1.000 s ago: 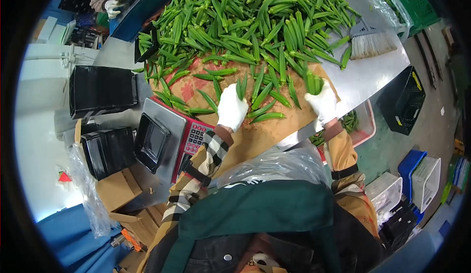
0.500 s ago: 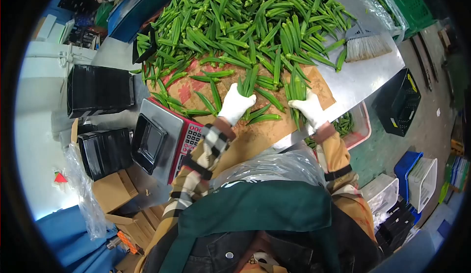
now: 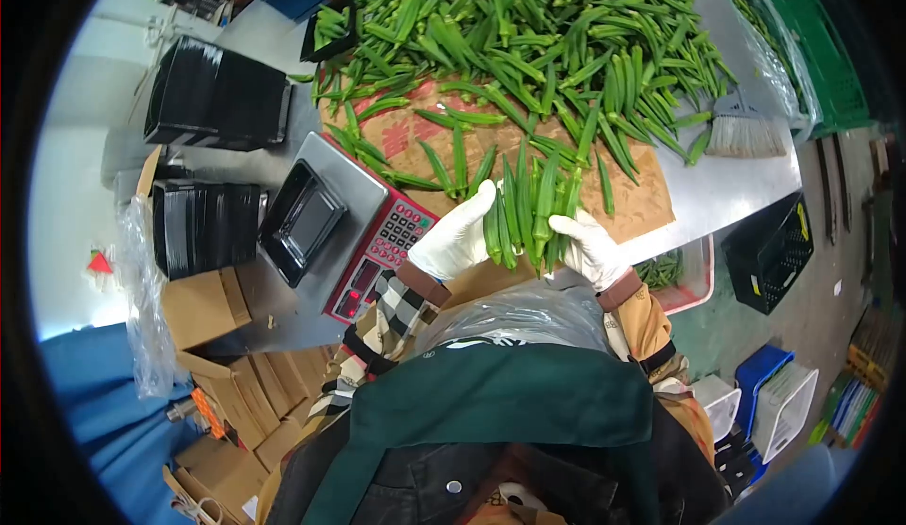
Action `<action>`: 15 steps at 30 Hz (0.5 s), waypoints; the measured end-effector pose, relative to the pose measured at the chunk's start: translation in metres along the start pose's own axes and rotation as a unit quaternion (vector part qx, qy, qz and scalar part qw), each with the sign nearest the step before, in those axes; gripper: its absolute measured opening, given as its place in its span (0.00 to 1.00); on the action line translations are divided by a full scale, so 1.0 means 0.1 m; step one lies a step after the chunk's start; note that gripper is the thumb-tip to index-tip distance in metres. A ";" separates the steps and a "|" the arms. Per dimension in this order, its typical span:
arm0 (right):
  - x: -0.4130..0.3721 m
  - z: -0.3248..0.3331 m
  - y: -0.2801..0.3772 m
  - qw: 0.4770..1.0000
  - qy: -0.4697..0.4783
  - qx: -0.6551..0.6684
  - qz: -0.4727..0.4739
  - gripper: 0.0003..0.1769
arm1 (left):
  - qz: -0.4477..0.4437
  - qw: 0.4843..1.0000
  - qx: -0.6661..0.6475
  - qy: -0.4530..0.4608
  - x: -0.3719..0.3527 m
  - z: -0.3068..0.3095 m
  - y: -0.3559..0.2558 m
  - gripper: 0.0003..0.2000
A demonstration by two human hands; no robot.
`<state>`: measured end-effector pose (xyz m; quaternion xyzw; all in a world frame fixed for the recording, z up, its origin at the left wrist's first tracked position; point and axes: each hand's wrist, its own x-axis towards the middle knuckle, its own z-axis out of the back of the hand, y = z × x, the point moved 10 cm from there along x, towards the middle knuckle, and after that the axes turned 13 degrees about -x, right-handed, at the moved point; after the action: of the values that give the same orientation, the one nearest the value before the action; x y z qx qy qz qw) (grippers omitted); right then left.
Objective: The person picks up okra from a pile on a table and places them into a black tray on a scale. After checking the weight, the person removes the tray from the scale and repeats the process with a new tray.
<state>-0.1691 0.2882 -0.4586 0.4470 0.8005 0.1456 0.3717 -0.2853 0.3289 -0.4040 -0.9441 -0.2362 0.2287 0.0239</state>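
Between my white-gloved hands stands a row of okra pods (image 3: pixel 533 202), tips up and held side by side. My left hand (image 3: pixel 457 239) presses against the row's left side, its fingers partly hidden behind the pods. From the other side my right hand (image 3: pixel 589 250) grips the pods, thumb in front. Beyond them a large heap of okra (image 3: pixel 528 39) covers the back of the table, with loose pods on the brown paper (image 3: pixel 637 185). To the left, an empty black tray (image 3: pixel 304 218) rests on the red-rimmed scale (image 3: pixel 382 237).
Stacked black trays (image 3: pixel 219 96) stand at the left, above cardboard boxes (image 3: pixel 203 308). A brush (image 3: pixel 746 131) lies at the table's right edge. A black crate (image 3: pixel 769 251) and a white-rimmed bin with okra (image 3: pixel 689 280) are lower right. A filled black tray (image 3: pixel 330 30) sits beside the heap.
Both hands have drawn toward my body and closer together, bringing their separate bunches of okra into one row. The view has shifted, and the scale's lit display now shows.
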 end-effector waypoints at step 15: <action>0.17 -0.82 0.35 0.924 -0.044 -0.369 0.092 0.22 | -0.162 0.947 0.260 -0.095 -0.50 0.29 -0.56 0.23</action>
<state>-0.2130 0.3298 -0.3906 0.3554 0.6286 0.4444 0.5301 -0.3622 0.3540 -0.4007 -0.8281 -0.3191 0.3642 0.2826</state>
